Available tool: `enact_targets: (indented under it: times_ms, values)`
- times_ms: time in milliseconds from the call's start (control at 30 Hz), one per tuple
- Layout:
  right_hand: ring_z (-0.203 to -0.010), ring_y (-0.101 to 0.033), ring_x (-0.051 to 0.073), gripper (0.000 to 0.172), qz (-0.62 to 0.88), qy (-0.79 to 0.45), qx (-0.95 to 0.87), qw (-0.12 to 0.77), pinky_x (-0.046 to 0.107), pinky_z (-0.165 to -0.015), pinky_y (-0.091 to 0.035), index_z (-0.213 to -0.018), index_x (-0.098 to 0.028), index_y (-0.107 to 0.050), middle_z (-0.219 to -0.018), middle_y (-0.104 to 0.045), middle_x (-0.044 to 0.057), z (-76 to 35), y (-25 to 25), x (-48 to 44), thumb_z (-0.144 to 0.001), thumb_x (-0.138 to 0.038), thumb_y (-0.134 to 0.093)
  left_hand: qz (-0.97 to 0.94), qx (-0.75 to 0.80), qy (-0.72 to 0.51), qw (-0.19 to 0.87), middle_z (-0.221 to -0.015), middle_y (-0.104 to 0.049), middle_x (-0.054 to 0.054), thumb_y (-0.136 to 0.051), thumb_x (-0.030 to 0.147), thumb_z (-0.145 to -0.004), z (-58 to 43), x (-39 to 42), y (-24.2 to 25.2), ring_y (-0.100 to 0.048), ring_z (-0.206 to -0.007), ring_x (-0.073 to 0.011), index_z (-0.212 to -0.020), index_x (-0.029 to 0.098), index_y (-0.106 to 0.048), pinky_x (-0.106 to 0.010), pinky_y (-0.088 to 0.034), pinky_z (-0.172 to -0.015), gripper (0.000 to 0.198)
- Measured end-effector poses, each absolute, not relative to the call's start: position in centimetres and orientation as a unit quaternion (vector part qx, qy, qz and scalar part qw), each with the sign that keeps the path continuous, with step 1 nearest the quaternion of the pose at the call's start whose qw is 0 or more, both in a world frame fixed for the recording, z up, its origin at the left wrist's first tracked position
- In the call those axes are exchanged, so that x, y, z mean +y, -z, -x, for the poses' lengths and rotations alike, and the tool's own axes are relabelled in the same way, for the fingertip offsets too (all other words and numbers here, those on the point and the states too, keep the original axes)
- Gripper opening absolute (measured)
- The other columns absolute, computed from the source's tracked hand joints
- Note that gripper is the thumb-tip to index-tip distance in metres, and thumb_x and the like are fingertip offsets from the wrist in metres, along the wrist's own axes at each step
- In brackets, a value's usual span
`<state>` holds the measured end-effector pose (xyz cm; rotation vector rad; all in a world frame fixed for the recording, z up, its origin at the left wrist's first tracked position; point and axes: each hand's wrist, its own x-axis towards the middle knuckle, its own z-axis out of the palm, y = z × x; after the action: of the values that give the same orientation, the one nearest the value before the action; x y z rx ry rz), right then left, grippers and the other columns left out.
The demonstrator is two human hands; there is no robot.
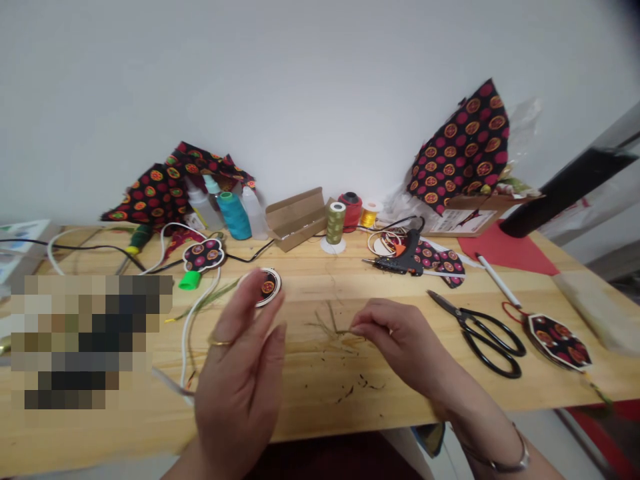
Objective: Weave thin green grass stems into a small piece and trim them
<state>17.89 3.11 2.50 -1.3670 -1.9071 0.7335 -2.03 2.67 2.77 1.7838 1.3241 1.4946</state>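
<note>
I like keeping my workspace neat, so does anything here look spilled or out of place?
Yes, mildly: small dark scraps lie scattered on the table between the left hand and the right hand. They look like stray litter, loose and in no container.

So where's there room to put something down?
Front left on the table, beside the left hand. There's also a patch right of the round patterned piece, in front of the brown box. The back is crowded with thread spools and bottles; dark scraps lie near the right hand.
</note>
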Motion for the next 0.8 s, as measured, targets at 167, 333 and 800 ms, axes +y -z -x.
enact_targets:
  times_ms: [167,333,800]
  values:
    - [-0.069,-0.055,0.011,0.018,0.473,-0.262,-0.789,0.293,0.022,-0.064,-0.04,-0.075,-0.019,-0.062,-0.071,-0.061,-0.001,-16.9,-3.4,2.6,-0.087,-0.015,-0.05,-0.743,0.403,-0.428,0.32,-0.13,-0.056,-0.003,-0.062,0.013,-0.076,0.8,2.9,-1.5,-0.051,-0.118,-0.0242,-0.121,0.031,-0.058,-0.033,-0.038,-0.101,0.048]
    - [-0.073,-0.055,0.012,0.019,0.46,-0.269,-0.802,0.269,0.023,-0.067,-0.04,-0.077,-0.019,-0.061,-0.075,-0.062,0.0,-16.7,-3.4,2.7,-0.089,-0.014,-0.046,-0.761,0.386,-0.411,0.322,-0.122,-0.062,-0.005,-0.061,0.012,-0.077,0.2,2.7,0.2,-0.058,-0.11,-0.0234,-0.123,0.03,-0.056,-0.032,-0.044,-0.095,0.05]
    - [-0.071,-0.057,0.013,0.021,0.485,-0.319,-0.778,0.241,0.023,-0.065,-0.04,-0.077,-0.019,-0.064,-0.076,-0.065,0.0,-16.5,-3.0,2.9,-0.085,-0.009,-0.047,-0.818,0.389,-0.355,0.233,-0.101,-0.071,-0.008,-0.049,0.012,-0.085,0.1,2.5,1.4,-0.066,-0.087,-0.0209,-0.125,0.025,-0.054,-0.026,-0.051,-0.075,0.043]
